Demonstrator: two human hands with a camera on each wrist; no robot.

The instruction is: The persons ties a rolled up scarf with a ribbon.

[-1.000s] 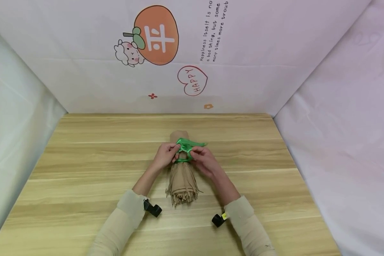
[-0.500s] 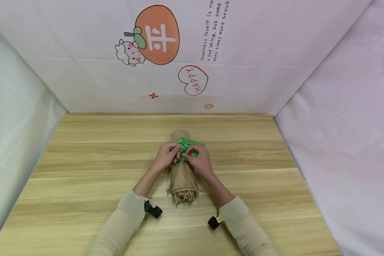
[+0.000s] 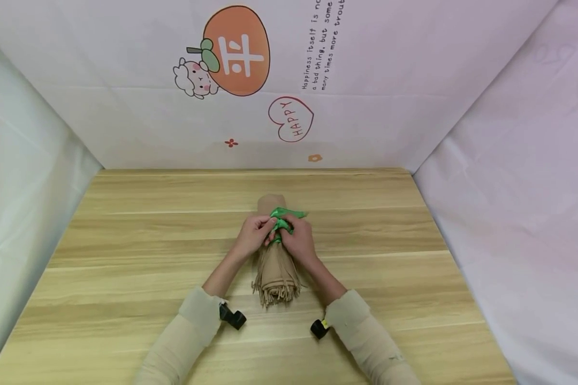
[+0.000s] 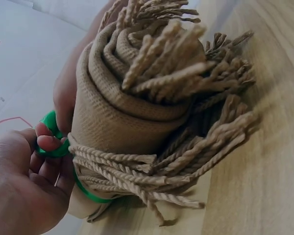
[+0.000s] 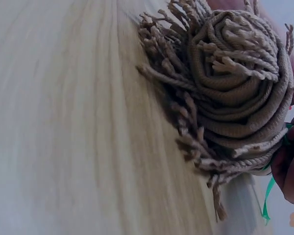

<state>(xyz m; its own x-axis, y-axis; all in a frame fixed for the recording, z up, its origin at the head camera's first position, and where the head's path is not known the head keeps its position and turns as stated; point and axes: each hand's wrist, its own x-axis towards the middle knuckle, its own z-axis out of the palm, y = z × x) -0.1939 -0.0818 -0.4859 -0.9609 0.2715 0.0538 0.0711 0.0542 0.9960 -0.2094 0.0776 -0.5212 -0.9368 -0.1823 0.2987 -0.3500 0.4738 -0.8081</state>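
A tan scarf point(image 3: 275, 267), rolled up, lies lengthwise on the table with its fringed end toward me. Round its upper part runs a shiny green ribbon point(image 3: 291, 213), with a loose tail pointing right. My left hand point(image 3: 252, 234) pinches the ribbon between thumb and index finger on the left. From the right, my right hand point(image 3: 299, 239) grips the ribbon close beside the left fingertips, its fingers bent over it. In the left wrist view, a green band point(image 4: 90, 193) circles the scarf under the twisted tassels. The right wrist view shows a ribbon end point(image 5: 267, 198) hanging below the right hand.
The wood-grain table point(image 3: 125, 256) ends at a white printed backdrop point(image 3: 366, 107). White cloth walls point(image 3: 520, 160) stand at both sides. Small black cameras point(image 3: 233, 316) sit at the sleeve cuffs.
My right hand has moved left and inward over the ribbon, closer to the left hand. The ribbon loop between the hands looks smaller. The left hand has shifted slightly right.
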